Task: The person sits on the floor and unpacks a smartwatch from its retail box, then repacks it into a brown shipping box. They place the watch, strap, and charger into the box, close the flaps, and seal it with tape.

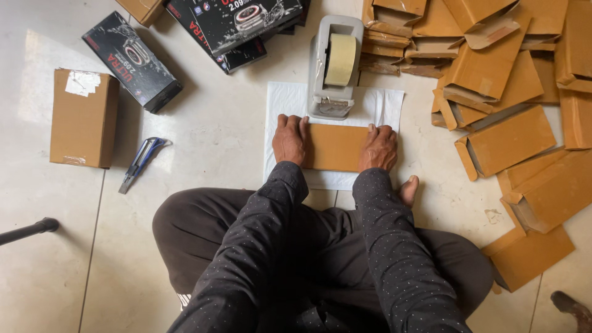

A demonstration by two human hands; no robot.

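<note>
1. hands first: the left hand [290,140] lies palm down on the left end of a small brown box [336,147], fingers together and pointing away from the body, the knuckles raised a little.
2. the right hand [378,148] mirrors it on the right end of the box, fingers curled over the edge and pressed down; neither hand pinches or lifts anything, both simply press flat (thumbs are hidden, so i cannot tell how they sit).
3. both forearms come straight out from the lap in dark dotted sleeves, roughly parallel, with the person seated cross-legged on the floor and a bare toe [408,189] showing just beside the right wrist.
4. the box is plain tan cardboard, flat and closed, longer than it is deep, lying square to the body between the two hands.
5. it rests on a white sheet [285,98] spread on the pale floor, just in front of a grey tape dispenser [335,66] holding a roll of tan tape.
6. a heap of similar flat brown boxes [505,74] lies to the right; a blue cutter [140,161], a bigger brown carton [83,117] and black printed boxes [132,60] lie to the left.
</note>
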